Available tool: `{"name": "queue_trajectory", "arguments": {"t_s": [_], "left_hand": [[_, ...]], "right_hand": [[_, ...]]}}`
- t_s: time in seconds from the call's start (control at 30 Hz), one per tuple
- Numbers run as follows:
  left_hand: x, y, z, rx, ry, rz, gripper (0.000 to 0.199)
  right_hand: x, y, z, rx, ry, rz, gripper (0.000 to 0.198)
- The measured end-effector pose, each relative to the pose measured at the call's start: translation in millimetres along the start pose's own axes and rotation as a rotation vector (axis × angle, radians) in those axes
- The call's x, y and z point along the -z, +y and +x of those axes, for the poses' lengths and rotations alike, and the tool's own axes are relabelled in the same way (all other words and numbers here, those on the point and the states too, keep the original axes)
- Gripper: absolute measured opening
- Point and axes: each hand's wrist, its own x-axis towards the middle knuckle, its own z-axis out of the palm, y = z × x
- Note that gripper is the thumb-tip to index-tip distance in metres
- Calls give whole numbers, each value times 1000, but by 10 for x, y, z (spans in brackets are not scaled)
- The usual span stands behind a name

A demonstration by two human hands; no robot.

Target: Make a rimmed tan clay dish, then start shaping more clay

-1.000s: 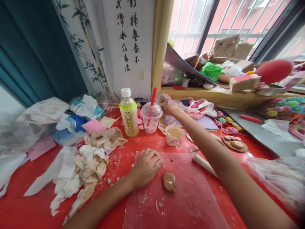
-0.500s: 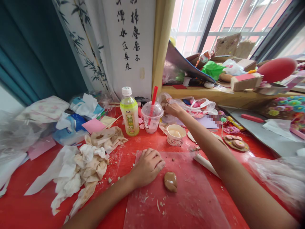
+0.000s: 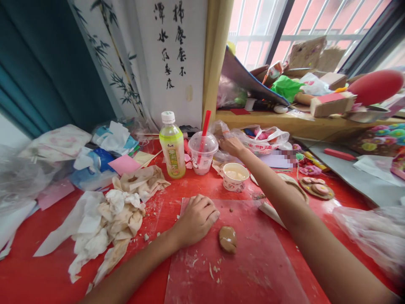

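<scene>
My left hand (image 3: 199,220) rests on the edge of a clear plastic sheet (image 3: 253,270), fingers loosely bent and holding nothing. Just right of it lies a smooth brown lump of clay (image 3: 228,239), with a tiny brown crumb (image 3: 230,210) above it. My right hand (image 3: 233,145) stretches out to a crumpled clear plastic bag (image 3: 220,128) behind the drinks. Its fingers are closed at the bag; the fingertips are partly hidden. A paper cup (image 3: 234,182) of pale liquid stands below that forearm. A pale roller-like stick (image 3: 270,212) lies partly under the forearm.
A yellow-green drink bottle (image 3: 171,147) and a lidded plastic cup (image 3: 200,159) with a red straw stand behind the sheet. Crumpled tissues (image 3: 122,219) cover the left side. A flower-decorated clay piece (image 3: 316,188) and a plastic bag (image 3: 370,232) lie at right.
The camera view has shifted slightly. My right hand stays at the plastic bag, and my left hand keeps resting on the sheet beside the clay.
</scene>
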Motion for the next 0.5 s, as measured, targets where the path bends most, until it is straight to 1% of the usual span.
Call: {"name": "queue_trajectory", "arguments": {"t_s": [0.33,0.43,0.5], "left_hand": [[24,11,-14,2,-11,0,33],[31,16,-5,8,-21,16,33],[33,18,-2,9,-21,28,34]], "right_hand": [[-58,-5,-23,-37,16,94,35],[-29,30,29,-25,26,129,35],[6,51,63,-15,56,161,34]]}}
